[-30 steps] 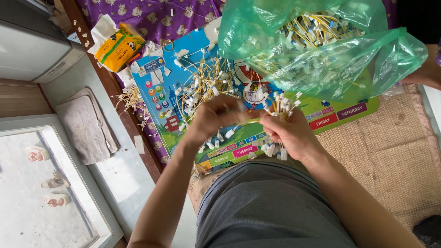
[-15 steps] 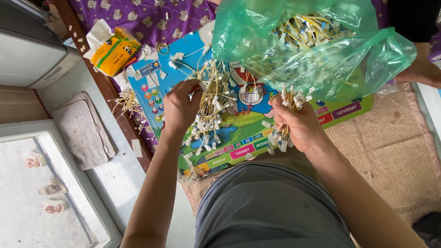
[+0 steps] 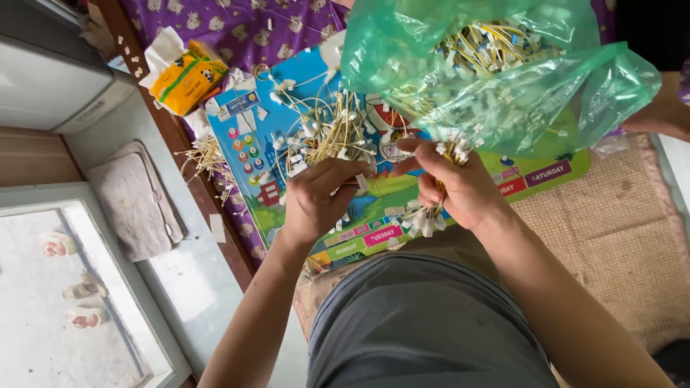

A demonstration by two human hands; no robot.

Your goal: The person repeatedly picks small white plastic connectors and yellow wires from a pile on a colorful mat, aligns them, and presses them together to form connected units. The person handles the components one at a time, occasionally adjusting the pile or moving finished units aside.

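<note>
Yellow wires with small white end pieces are what your hands are busy with. Your right hand [image 3: 460,190] is closed around a bundle of wires [image 3: 440,179], held upright in the fist, white tips fanning out above the fingers and more hanging below the palm. Your left hand [image 3: 320,197] sits just beside it, fingers curled and pinched on what looks like a single wire — the grip is closed, though exactly what it pinches is partly hidden by the fingers.

As for progress, judging by how things lie: the bundle in your fist is already a fair handful, yet a loose pile of wires [image 3: 327,133] is still spread on the colourful board [image 3: 251,151] just beyond your left hand, and a thinner scatter [image 3: 205,158] lies off the board's edge, near the wooden strip. So a good share looks gathered, with plenty still loose.

The green plastic bag [image 3: 496,79] sits above your right hand, nearly touching the bundle's upper tips — it is stuffed with more of the same wires. A yellow packet [image 3: 185,75] rests on the purple patterned cloth [image 3: 237,29] to the far left, well apart from both hands. Another person's arm [image 3: 665,111] shows at the right edge, behind the bag.
</note>
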